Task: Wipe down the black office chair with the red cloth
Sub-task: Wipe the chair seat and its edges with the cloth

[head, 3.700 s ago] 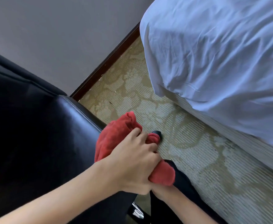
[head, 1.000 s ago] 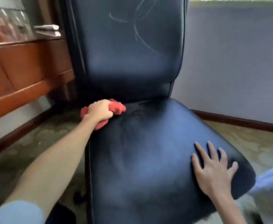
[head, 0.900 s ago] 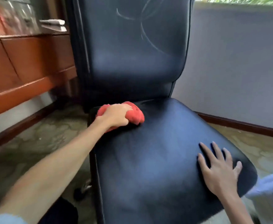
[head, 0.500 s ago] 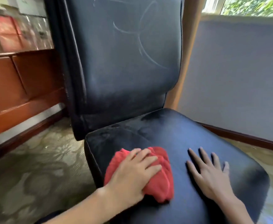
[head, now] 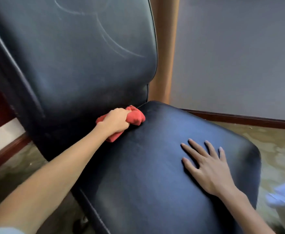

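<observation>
Nearest you, your right hand [head: 207, 168] lies flat on the seat [head: 146, 174] of the black office chair [head: 87, 65], palm down toward the seat's front right part, its fingers [head: 191, 149] straight and spread apart with the thumb angled off to the left; it holds nothing. Your left forearm runs in from the lower left corner and crosses the seat's left edge, where a line of stitching follows the rim. Farther along, your left hand [head: 116, 120] grips the bunched red cloth [head: 135, 116], fingers curled down over the wad, and presses it on the seat's back left part, right at the crease where the seat meets the backrest. Folds of the cloth stick out past your knuckles to the right and below your wrist. The backrest rises upright behind the cloth, dull and dusty-looking, with pale curved streaks across its upper part. To the right of the backrest stands an orange-brown curtain [head: 165, 48], and beyond it a plain grey wall [head: 239, 56] with a dark wooden skirting board [head: 239, 118] along its foot. Patterned carpet [head: 273, 144] covers the floor on both sides of the chair, and something white and blurred shows at the lower right edge.
</observation>
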Demonstrator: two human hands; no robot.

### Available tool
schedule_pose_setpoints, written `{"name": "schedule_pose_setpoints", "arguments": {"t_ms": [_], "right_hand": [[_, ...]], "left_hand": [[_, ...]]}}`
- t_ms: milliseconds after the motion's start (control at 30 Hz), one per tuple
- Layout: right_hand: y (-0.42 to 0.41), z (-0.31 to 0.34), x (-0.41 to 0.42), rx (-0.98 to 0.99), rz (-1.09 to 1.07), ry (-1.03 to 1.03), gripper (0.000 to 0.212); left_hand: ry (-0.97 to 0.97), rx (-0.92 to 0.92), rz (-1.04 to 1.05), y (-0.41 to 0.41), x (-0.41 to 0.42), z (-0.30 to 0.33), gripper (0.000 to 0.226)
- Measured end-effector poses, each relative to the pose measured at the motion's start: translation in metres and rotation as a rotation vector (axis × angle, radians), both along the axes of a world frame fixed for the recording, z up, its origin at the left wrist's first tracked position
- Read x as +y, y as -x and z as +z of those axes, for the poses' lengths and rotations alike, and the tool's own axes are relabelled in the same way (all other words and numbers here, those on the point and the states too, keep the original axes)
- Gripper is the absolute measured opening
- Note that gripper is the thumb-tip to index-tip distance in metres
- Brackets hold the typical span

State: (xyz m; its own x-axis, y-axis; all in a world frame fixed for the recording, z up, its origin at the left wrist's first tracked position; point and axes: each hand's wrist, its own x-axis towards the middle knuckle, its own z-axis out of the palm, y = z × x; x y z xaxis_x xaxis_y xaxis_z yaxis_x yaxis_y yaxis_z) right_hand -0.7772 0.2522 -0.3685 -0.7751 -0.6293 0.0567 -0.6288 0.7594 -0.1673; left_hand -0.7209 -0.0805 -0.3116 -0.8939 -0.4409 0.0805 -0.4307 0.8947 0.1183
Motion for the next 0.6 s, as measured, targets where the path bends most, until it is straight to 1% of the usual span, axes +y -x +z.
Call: {"name": "schedule_pose_setpoints", "arguments": {"t_ms": [67,167,233,267,300,333,367,433,467,500,533,567,600], "right_hand": [[0.003,-0.001,0.0,-0.001,0.001,0.005,0.075],[0.012,-0.002,0.001,0.015,0.044,0.004,0.072],[0.018,-0.001,0.001,0.01,0.072,0.016,0.069],[0.021,-0.001,0.001,0.008,0.092,0.013,0.068],[0.023,-0.002,0.001,0.005,0.112,0.005,0.068],[0.024,-0.002,0.0,-0.001,0.126,0.002,0.067],[0.025,-0.002,0.0,-0.006,0.137,0.009,0.067],[0.026,-0.001,0.002,-0.009,0.155,0.013,0.069],[0.025,0.0,0.002,-0.005,0.161,0.002,0.07],[0.024,-0.001,0.003,-0.002,0.158,-0.002,0.07],[0.021,-0.001,0.003,-0.003,0.145,0.006,0.07],[0.019,-0.001,0.003,-0.005,0.132,0.017,0.07],[0.017,-0.001,0.003,-0.009,0.123,0.024,0.07]], "left_hand": [[0.005,-0.015,0.038,-0.063,0.004,-0.007,0.058],[0.009,0.071,0.061,-0.174,0.026,-0.015,0.084],[0.093,0.093,0.082,-0.216,0.036,-0.026,0.095],[0.14,0.102,0.084,-0.222,0.037,-0.033,0.096],[0.147,0.103,0.061,-0.217,0.038,-0.039,0.093],[0.101,0.1,0.036,-0.202,0.044,-0.038,0.087],[0.013,0.105,0.007,-0.178,0.052,-0.031,0.082],[-0.119,0.101,-0.076,-0.11,0.054,-0.019,0.075],[-0.144,0.065,-0.154,-0.073,0.051,-0.013,0.068],[-0.14,0.019,-0.252,-0.034,0.046,-0.012,0.059],[-0.096,-0.01,-0.325,0.004,0.036,-0.01,0.048],[-0.057,-0.028,-0.341,0.035,0.029,-0.006,0.039],[-0.033,-0.036,-0.304,0.059,0.022,-0.002,0.037]]}}
